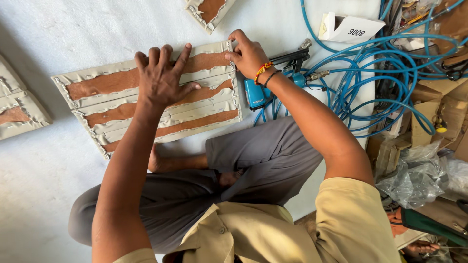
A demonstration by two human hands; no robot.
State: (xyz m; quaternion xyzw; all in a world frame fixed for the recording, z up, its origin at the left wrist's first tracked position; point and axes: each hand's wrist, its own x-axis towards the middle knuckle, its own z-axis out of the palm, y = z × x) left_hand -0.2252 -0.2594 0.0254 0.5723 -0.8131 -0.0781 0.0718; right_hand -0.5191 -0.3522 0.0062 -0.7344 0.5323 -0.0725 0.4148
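Looking down from my head, I sit cross-legged on a white floor (44,185) with a padded panel (146,97) lying flat just beyond my knees. The panel is a board of brown strips showing between grey fabric folds, stapled along the edges. My left hand (163,78) lies flat on the middle of the panel, its fingers (155,54) spread wide and pointing away from me, the palm pressing the fabric down. My right hand (248,53) is at the far right corner of the panel, where its fingers (234,45) are pressed together, pinching the fabric edge at that corner. A red and yellow thread band and a dark band circle that wrist.

Just right of the panel, partly under my right forearm, lies a blue staple gun (258,95), joined to a tangle of blue air hose (370,73) coiled further right. A small white box (348,29) sits far right among the hose. Another padded piece (209,10) lies at the far edge, and two more (19,104) at the left. Crumpled clear plastic (419,175) and cardboard lie near right.
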